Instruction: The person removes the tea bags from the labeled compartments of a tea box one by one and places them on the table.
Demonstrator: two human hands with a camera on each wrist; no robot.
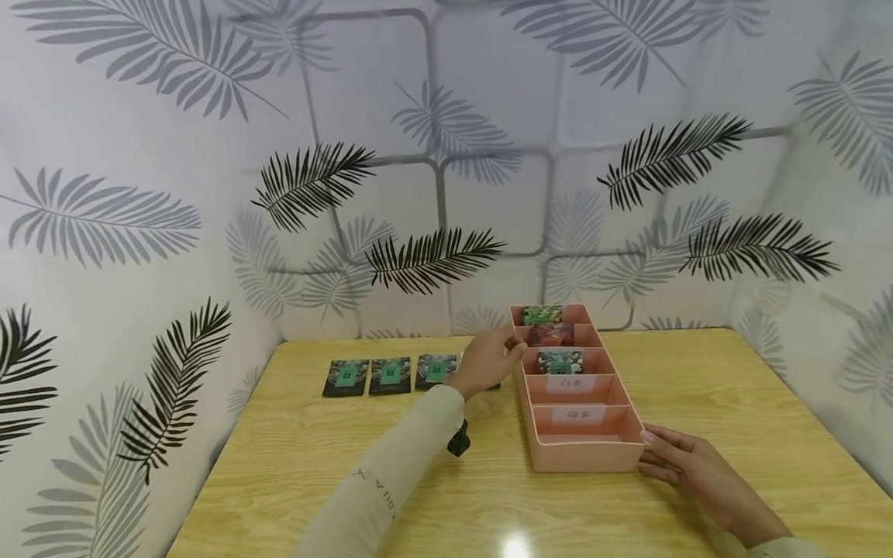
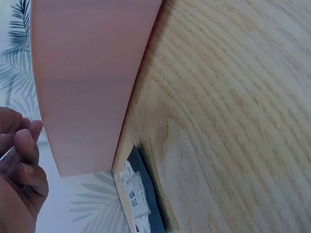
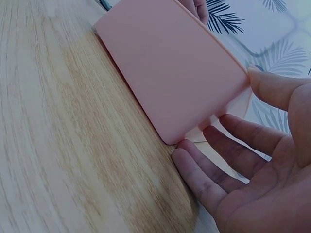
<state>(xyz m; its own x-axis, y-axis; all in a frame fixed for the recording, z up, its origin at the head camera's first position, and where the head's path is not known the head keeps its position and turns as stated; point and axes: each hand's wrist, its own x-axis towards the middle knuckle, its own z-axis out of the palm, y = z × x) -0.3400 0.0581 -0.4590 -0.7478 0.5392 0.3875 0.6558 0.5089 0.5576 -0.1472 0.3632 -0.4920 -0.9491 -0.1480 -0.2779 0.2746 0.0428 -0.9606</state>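
1. We've got the left hand (image 1: pixel 487 363) at the left rim of a long pink plastic divided box (image 1: pixel 589 458); fingers curled, can't tell if pinching anything.
2. Right hand (image 1: pixel 703 479): fingers spread, tips touching box's near-right corner.
3. Box sits on pale wood-grain table (image 1: pixel 718 395), right of flat dark green-labelled sachets (image 1: pixel 390 377).

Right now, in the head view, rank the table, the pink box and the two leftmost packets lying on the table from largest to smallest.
1. Table
2. Pink box
3. Leftmost packet and second packet from the left: too alike to rank.
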